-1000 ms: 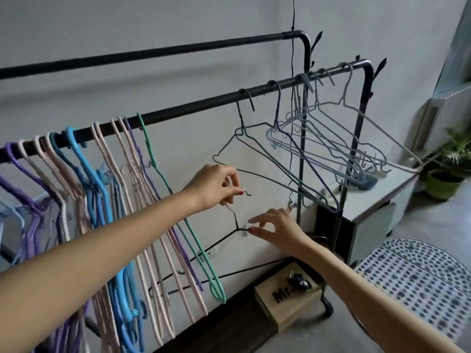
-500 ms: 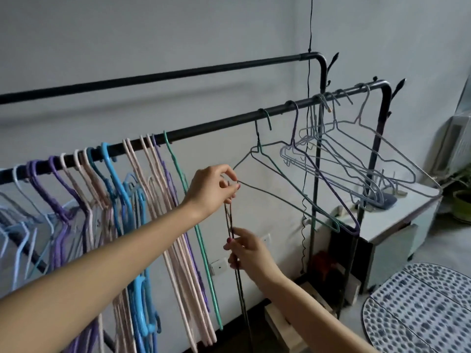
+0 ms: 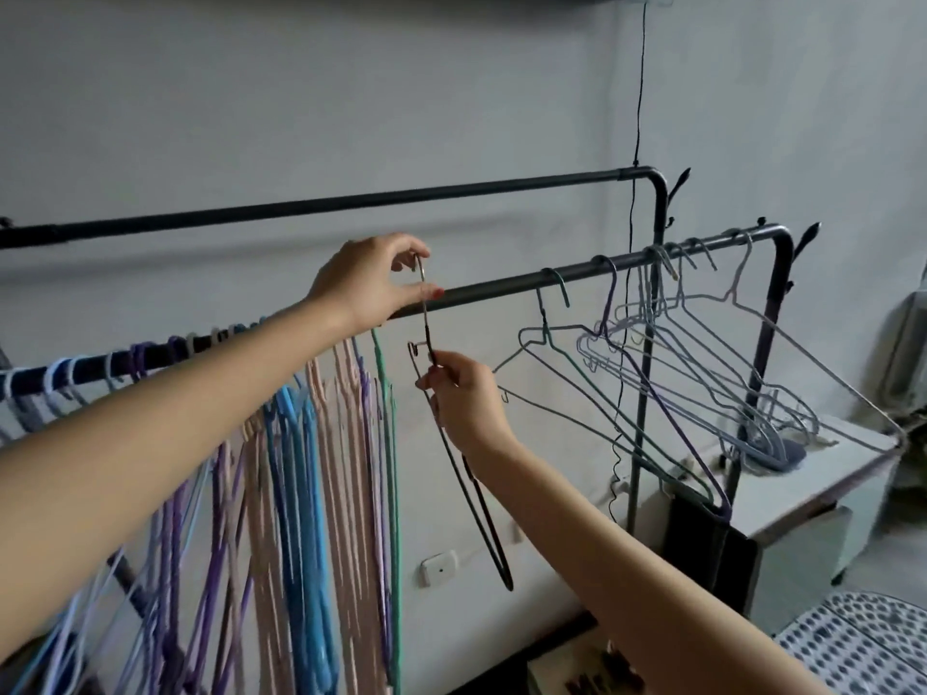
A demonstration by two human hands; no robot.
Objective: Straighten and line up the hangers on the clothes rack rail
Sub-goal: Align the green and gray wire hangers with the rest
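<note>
Dark wire hanger (image 3: 454, 459) has come up from low in front of the rack to rail height over the last second. Left hand (image 3: 368, 283) pinches its hook between thumb and fingers, right at the front rail (image 3: 501, 288); hook tip sits at or just above the bar. Cannot tell whether it is already over the rail, since the hand covers the contact. Right hand (image 3: 464, 398) pinches the hanger's neck just below, steadying it; the body now hangs edge-on and narrow, no longer spread flat.

Placement: gap between the packed coloured hangers (image 3: 301, 443) on the left and the loose green hanger (image 3: 557, 343) to the right. Further right, the grey wire hangers (image 3: 727, 363) sit bunched and skewed near the rail's end bend.

Judgement: hanging step nearly done; hook needs seating, then release. Right-hand cluster not yet straightened, so task roughly mid-way.
</note>
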